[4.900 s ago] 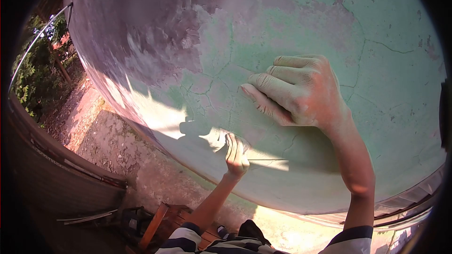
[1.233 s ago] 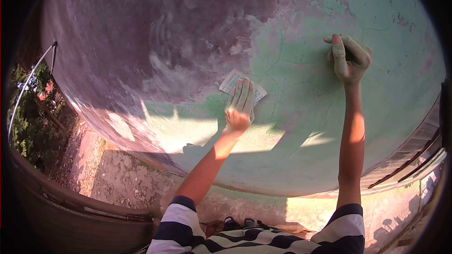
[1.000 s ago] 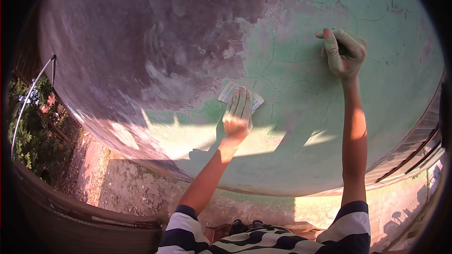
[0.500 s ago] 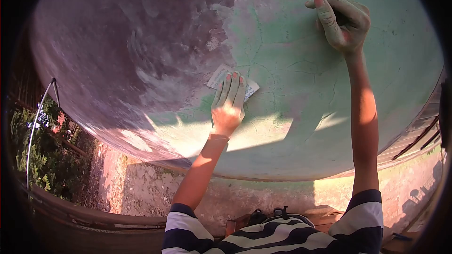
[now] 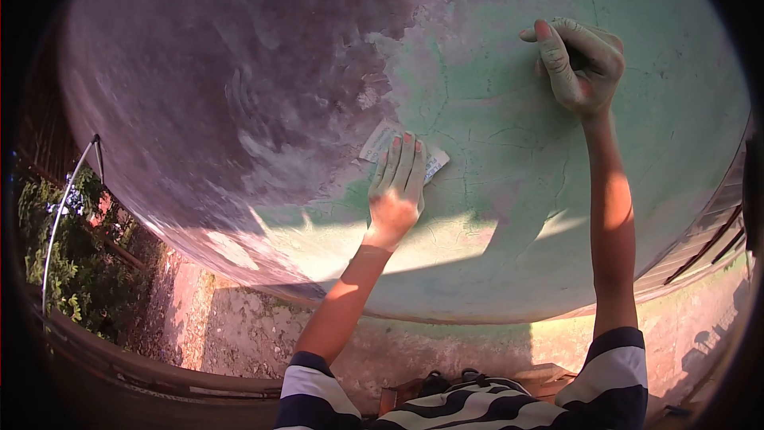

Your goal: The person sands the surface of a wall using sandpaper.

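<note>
My left hand (image 5: pixel 396 199) presses a creased pale sheet with print on its back, which looks like sandpaper (image 5: pixel 436 163), against the wall. Its fingers lie straight and close together over the sheet, so the middle of it is hidden. The wall (image 5: pixel 509 215) is green with fine cracks around and right of the sheet, and bare purplish-grey to its left. Higher up on the right, my right hand (image 5: pixel 585 68) rests at the green surface with curled fingers and the thumb bent toward the index finger. Nothing shows in it. Pale dust coats both hands.
A thin white curved rod (image 5: pixel 60 219) stands at the left by green plants (image 5: pixel 72 271). Rough concrete ground (image 5: pixel 255 326) runs along the wall's base. Slatted boards (image 5: pixel 700 247) are at the right edge. A sunlit band crosses the lower wall.
The view has tilted upward slightly, so the wall and both hands sit lower in the picture. On the wall, my left hand and the sheet have barely shifted; my right hand keeps its pose.
</note>
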Available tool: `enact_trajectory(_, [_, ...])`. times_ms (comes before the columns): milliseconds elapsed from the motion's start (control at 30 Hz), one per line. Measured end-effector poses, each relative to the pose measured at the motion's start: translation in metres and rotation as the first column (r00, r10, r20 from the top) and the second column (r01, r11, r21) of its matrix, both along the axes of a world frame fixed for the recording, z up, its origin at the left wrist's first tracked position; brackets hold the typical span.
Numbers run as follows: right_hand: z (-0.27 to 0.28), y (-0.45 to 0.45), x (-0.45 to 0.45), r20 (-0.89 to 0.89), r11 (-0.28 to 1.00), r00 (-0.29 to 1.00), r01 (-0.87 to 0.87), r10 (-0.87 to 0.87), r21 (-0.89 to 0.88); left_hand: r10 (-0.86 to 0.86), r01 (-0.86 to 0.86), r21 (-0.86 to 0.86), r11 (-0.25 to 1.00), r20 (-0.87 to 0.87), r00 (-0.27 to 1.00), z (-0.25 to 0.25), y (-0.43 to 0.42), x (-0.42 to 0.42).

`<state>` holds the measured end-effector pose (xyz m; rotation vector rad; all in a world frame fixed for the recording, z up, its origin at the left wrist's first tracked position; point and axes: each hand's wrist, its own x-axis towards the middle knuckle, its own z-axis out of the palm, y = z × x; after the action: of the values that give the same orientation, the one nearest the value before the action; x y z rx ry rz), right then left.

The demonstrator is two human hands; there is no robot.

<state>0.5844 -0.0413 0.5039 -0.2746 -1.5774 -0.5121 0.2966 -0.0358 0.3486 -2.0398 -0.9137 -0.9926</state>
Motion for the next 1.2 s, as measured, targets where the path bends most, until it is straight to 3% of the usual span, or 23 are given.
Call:
enact_trajectory(67, [0.000,-0.002,-0.004,-0.095,0.997,0.995,-0.042,0.036,-0.059,-0.064,0.054,0.095,0.994,0.108,0.992,0.048,0.003,0.015])
enact_trajectory(167, [0.001,0.000,-0.003,-0.103,0.997,0.992,-0.072,0.071,-0.003,-0.051,0.019,0.171,0.985,0.185,0.981,0.052,0.006,0.026])
enact_trajectory(200, [0.002,0.000,-0.003,-0.102,0.997,0.992,-0.071,0.071,0.004,-0.053,0.020,0.178,0.984,0.185,0.981,0.038,0.006,0.026])
enact_trajectory(267, [0.001,-0.004,-0.003,-0.113,0.996,0.991,-0.075,0.069,-0.049,-0.006,0.004,0.017,1.000,0.127,0.992,-0.018,-0.001,0.017])
enact_trajectory(367, [0.002,-0.003,-0.004,-0.090,0.998,0.994,-0.057,0.054,-0.024,0.010,-0.005,-0.065,0.998,0.071,0.997,-0.051,-0.010,0.009])
enact_trajectory(600, [0.001,-0.003,-0.004,-0.118,0.998,0.991,-0.061,0.057,-0.032,-0.149,0.124,0.190,0.974,0.123,0.981,0.102,-0.004,0.055])
enact_trajectory(700, [0.002,-0.002,-0.003,-0.126,0.998,0.990,-0.061,0.058,-0.018,-0.181,0.143,0.226,0.964,0.157,0.971,0.110,-0.002,0.066])
enact_trajectory(800, [0.002,-0.002,-0.001,-0.133,0.997,0.989,-0.067,0.062,-0.038,-0.141,0.123,0.129,0.984,0.141,0.980,0.035,0.003,0.056])
enact_trajectory(867, [0.002,-0.002,-0.002,-0.146,0.992,0.983,-0.121,0.116,-0.031,0.000,-0.003,0.056,0.998,0.058,0.998,-0.030,0.001,0.039])
enact_trajectory(967, [-0.001,0.000,0.001,-0.081,0.999,0.997,-0.025,0.022,-0.037,0.006,-0.012,0.069,0.998,0.086,0.996,-0.025,0.003,0.045])
enact_trajectory(1100, [0.000,-0.002,-0.002,-0.100,0.998,0.995,-0.033,0.028,-0.045,-0.110,0.066,0.196,0.978,0.219,0.970,0.078,0.001,0.073])
enact_trajectory(1200, [0.003,0.002,-0.004,-0.148,0.995,0.984,-0.098,0.099,0.014,-0.106,0.060,0.205,0.977,0.222,0.969,0.081,0.002,0.074])
